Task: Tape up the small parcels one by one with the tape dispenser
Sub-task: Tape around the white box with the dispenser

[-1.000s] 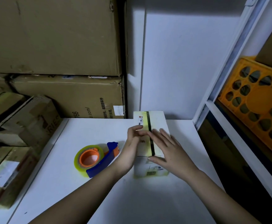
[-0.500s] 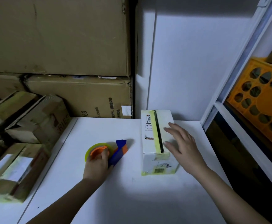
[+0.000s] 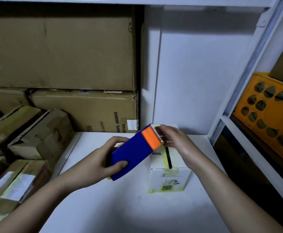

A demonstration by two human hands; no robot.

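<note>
Small white parcel (image 3: 169, 177) sits on the white table (image 3: 103, 207), yellow tape partly applied, dark centre seam unsealed. Our left hand (image 3: 103, 158) grips the blue-orange tape dispenser (image 3: 135, 152) above it; right hand (image 3: 174, 138) fingers curl at the toothed edge, seemingly pinching tape, though we cannot tell. Sealing strip remains.

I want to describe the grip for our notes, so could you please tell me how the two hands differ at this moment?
The left hand wraps the blue body of the tape dispenser, thumb underneath; the right hand only reaches its fingertips to the dispenser's toothed orange end. The left hand is beside the white parcel; the right is above it. Both are raised off the table.
</note>
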